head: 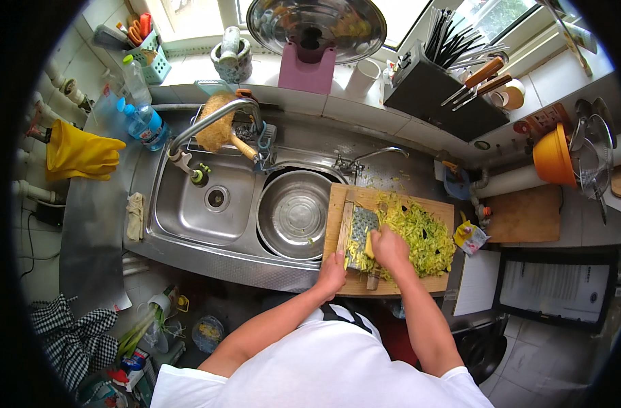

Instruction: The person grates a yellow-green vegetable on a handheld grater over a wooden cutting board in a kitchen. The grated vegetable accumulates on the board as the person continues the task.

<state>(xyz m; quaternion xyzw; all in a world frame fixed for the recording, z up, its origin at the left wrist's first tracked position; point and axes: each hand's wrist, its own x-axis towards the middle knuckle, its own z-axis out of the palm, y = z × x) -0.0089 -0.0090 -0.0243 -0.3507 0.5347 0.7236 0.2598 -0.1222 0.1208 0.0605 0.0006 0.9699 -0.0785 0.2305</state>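
Note:
My left hand (pixel 332 275) grips the near end of a wooden-framed grater (pixel 365 223) with a metal plate. It lies across a wooden cutting board (pixel 335 219). My right hand (pixel 390 248) holds a yellow vegetable piece (pixel 368 245) against the metal, fingers curled around it. Heaped over the board's right part are yellow-green vegetable shreds (pixel 417 234) with a few dark bits among them. More shreds lie beside the grater's left rail. The board's left end overlaps the sink edge, beside a round steel basin (pixel 296 217).
Left of the basin is a steel sink (pixel 203 219) under a curved faucet (pixel 218 115). A small tap (pixel 374 155) stands behind the board. At the board's right lies a yellow-and-white packet (pixel 469 237). Knives and chopsticks fill a dark holder (pixel 438 86) on the sill.

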